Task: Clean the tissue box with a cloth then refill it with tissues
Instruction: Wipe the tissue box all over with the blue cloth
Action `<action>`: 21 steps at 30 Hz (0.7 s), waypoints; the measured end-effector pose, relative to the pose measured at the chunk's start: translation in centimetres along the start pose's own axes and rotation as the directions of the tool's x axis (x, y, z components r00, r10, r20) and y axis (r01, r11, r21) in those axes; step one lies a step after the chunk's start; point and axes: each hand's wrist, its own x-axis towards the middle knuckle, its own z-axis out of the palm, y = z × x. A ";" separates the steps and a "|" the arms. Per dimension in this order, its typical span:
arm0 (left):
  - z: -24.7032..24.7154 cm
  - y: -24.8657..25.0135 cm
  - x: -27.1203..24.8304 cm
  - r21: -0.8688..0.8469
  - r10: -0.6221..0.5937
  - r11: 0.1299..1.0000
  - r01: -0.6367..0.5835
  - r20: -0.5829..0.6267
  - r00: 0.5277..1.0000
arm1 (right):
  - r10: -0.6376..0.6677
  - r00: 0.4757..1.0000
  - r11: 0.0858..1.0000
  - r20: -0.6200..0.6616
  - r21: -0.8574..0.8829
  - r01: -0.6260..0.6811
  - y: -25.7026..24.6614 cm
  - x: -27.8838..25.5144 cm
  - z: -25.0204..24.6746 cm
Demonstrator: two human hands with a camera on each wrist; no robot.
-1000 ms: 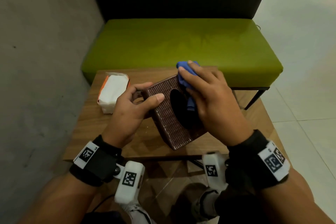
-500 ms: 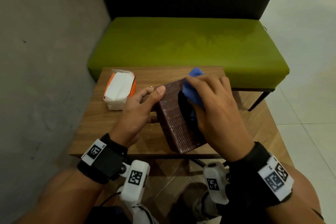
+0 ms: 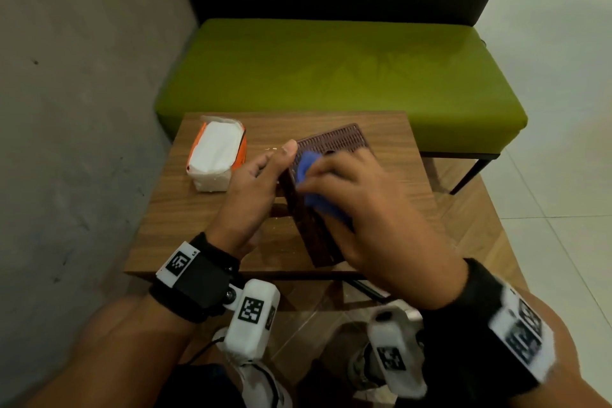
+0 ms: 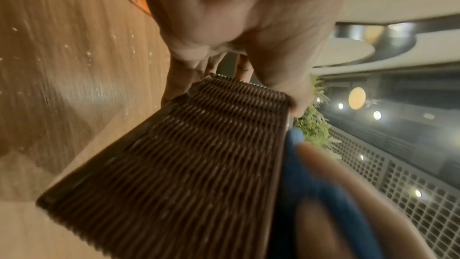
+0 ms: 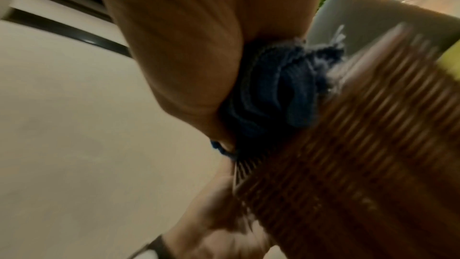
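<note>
A brown woven tissue box (image 3: 334,142) stands tilted on its edge on the small wooden table (image 3: 185,228). My left hand (image 3: 255,189) grips its left end, thumb on the upper rim and fingers behind (image 4: 179,78). My right hand (image 3: 364,205) holds a bunched blue cloth (image 3: 306,166) and presses it against the box's face; the hand is blurred. In the left wrist view the box (image 4: 189,161) fills the middle with the cloth (image 4: 296,164) at its right edge. In the right wrist view the cloth (image 5: 276,90) sits under my palm against the box (image 5: 361,164).
A white pack of tissues in orange-edged wrapping (image 3: 215,156) lies at the table's far left. A green padded bench (image 3: 331,76) stands behind the table with a dark back panel. A grey wall is at the left, pale floor tiles at the right.
The box has been turned more upright and further from me. My right hand has slid the cloth down and left across its face. The view has pulled back.
</note>
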 end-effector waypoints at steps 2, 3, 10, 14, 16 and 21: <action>-0.6 0.1 0.2 -0.010 -0.003 1.000 0.003 -0.029 1.000 | -0.020 0.993 0.999 0.114 -0.035 0.024 -0.2 -1.8 0.0; -0.8 0.1 0.2 -0.008 -0.006 1.000 0.006 -0.027 1.000 | -0.022 0.993 0.999 0.116 -0.024 0.025 0.0 -1.9 -0.1; 0.3 0.6 0.2 0.029 0.030 0.999 -0.029 -0.016 0.999 | 0.040 0.995 0.996 -0.092 0.086 -0.032 0.1 1.2 0.6; -0.5 0.9 0.9 0.013 0.039 0.999 -0.038 -0.073 0.997 | 0.045 0.996 0.997 0.082 0.064 -0.050 0.5 -1.1 0.0; -0.4 0.5 0.9 0.027 0.039 0.999 -0.038 -0.049 0.998 | 0.072 0.997 0.993 0.012 0.097 -0.073 0.7 -0.3 0.3; 0.0 0.8 0.6 0.058 0.076 0.996 -0.074 -0.043 0.996 | 0.102 0.983 0.990 -0.155 0.115 -0.084 -0.2 1.8 1.3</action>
